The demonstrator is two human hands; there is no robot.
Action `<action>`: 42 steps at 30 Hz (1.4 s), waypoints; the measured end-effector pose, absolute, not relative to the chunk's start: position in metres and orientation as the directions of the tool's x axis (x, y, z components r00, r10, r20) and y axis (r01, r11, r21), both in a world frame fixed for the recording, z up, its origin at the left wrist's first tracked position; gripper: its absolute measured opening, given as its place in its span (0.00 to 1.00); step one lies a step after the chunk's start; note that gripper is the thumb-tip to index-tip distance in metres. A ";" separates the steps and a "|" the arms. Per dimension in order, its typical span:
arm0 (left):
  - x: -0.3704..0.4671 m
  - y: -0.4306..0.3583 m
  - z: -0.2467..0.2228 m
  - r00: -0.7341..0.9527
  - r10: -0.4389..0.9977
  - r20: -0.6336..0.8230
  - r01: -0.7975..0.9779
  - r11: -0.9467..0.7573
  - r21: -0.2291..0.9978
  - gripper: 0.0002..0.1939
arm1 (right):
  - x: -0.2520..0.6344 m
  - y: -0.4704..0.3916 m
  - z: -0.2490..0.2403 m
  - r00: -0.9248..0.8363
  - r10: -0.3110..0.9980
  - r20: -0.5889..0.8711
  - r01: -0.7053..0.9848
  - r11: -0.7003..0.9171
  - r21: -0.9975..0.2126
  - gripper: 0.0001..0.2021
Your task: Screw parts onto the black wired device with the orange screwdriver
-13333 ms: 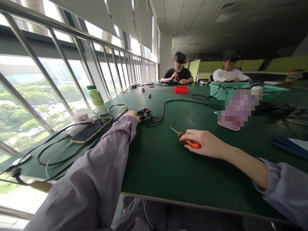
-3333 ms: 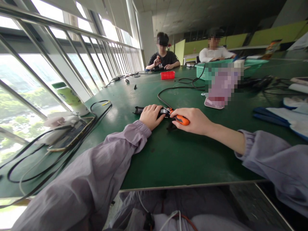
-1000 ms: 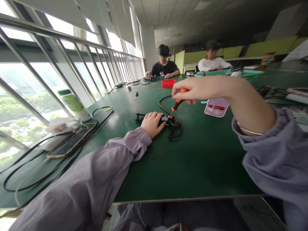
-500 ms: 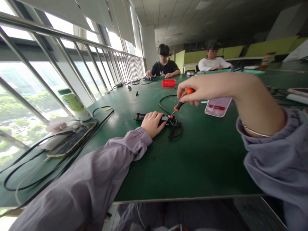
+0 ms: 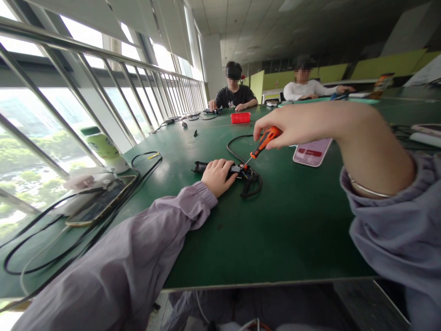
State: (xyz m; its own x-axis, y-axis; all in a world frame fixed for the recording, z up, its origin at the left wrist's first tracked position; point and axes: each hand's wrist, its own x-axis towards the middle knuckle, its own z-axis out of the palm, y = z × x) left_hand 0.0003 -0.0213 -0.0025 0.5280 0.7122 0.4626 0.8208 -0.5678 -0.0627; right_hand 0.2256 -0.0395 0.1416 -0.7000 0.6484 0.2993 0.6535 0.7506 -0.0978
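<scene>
Evidently, in the head view, work looks midway: clasped under the left hand (image 5: 217, 177), fingers gathered, the black device (image 5: 237, 169) has its wires (image 5: 247, 174) bared, while the right hand (image 5: 298, 122) pinches a screwdriver (image 5: 270, 134), its tip seemingly among them; what remains cannot be told. Beneath both hands lies a green table (image 5: 275, 239); left of them runs a railing (image 5: 34, 37); beyond, two people (image 5: 236, 96) sit.

Daylight enters through windows (image 5: 24, 110) at the frame's left, blown nearly white in places; the ceiling (image 5: 262, 27) at upper right lies dim. Wide-angle distortion stretches the sleeves (image 5: 113, 257) toward the lower corners.
</scene>
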 end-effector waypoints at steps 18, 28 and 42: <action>0.000 -0.022 -0.002 0.533 0.712 0.457 0.824 -0.560 -0.090 0.19 | 0.219 -0.047 0.144 -0.619 0.767 0.172 0.748 0.642 -0.169 0.10; 0.000 -0.021 -0.002 0.532 0.711 0.460 0.825 -0.557 -0.094 0.20 | 0.212 -0.063 0.151 -0.560 0.819 0.129 0.828 0.559 0.047 0.19; 0.000 -0.020 -0.003 0.538 0.701 0.468 0.821 -0.561 -0.105 0.19 | 0.211 -0.068 0.152 -0.540 0.838 0.079 0.842 0.539 0.039 0.19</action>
